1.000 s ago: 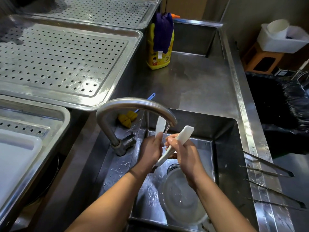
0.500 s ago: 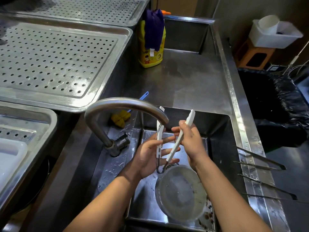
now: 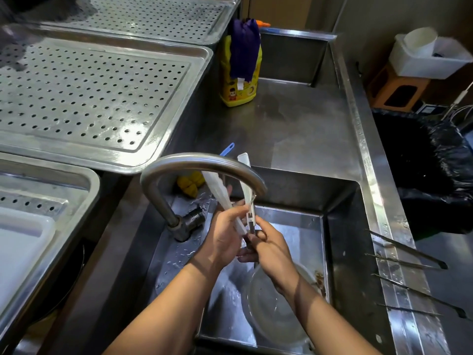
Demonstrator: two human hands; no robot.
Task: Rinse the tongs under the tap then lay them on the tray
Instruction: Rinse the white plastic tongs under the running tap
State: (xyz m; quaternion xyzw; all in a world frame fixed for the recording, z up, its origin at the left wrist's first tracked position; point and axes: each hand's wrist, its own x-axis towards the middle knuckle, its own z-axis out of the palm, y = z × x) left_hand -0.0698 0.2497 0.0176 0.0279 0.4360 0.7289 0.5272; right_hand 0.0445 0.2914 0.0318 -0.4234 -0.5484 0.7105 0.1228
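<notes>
You hold the white tongs [image 3: 217, 193] over the sink [image 3: 343, 226], right under the spout of the curved tap [image 3: 199, 162]. Their hinge end points down toward you, and the two arms spread in a V that rises behind the spout. Your left hand [image 3: 225, 234] has its fingers [image 3: 237, 210] curled round the left arm of the tongs. Your right hand [image 3: 271, 249] is clenched round the hinge end just beside it, the two hands close together. Whether water is falling on the tongs cannot be told from this view. Below your right wrist a clear bowl [image 3: 276, 311] lies in the bottom of the sink. The perforated tray [image 3: 89, 93] sits off to your left, well apart from the tongs, and nothing of them touches it. On the steel tabletop [image 3: 294, 129] behind the sink stands a yellow detergent bottle [image 3: 240, 94] with a purple cloth [image 3: 244, 47] draped over its top. Thin metal tweezers [image 3: 409, 254] lie across the sink's right rim, and a black bin bag [image 3: 430, 160] sits beyond them.
</notes>
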